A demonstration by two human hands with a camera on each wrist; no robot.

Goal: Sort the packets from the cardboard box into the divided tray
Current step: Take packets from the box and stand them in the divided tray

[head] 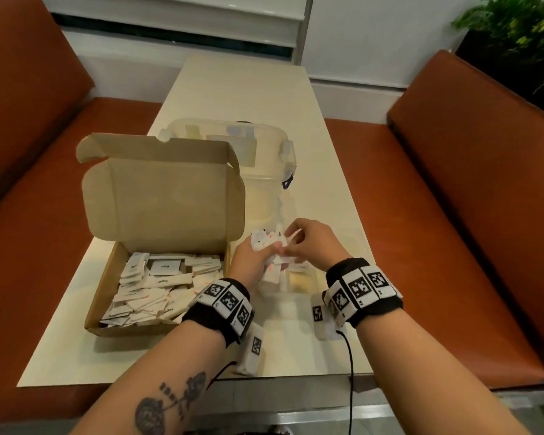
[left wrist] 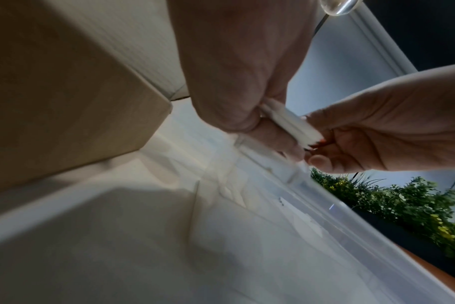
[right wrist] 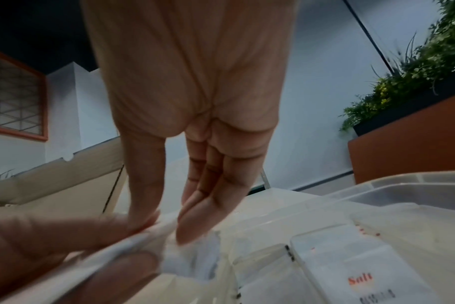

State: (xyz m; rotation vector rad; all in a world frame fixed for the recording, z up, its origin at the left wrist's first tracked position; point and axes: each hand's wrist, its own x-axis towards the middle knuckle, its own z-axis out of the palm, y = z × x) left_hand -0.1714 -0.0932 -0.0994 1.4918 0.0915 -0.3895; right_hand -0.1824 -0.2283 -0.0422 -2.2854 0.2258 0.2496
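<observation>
Head view: cream table [head: 324,171] between orange benches [head: 471,196], planter [head: 515,32] behind.

1. Place: café or restaurant booth.
2. Seating: two orange padded benches [head: 484,189] facing across a narrow cream table [head: 242,92].
3. Décor: planter of greenery [head: 515,29] behind right bench.
4. Stock: salt, sugar and pepper packets [head: 157,287].

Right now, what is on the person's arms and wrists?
Both forearms are bare. Each wrist wears a black band ringed with white square tags printed with black codes, a small white tagged block under it, and a thin black cable. The left forearm has a dark flower tattoo.
</observation>
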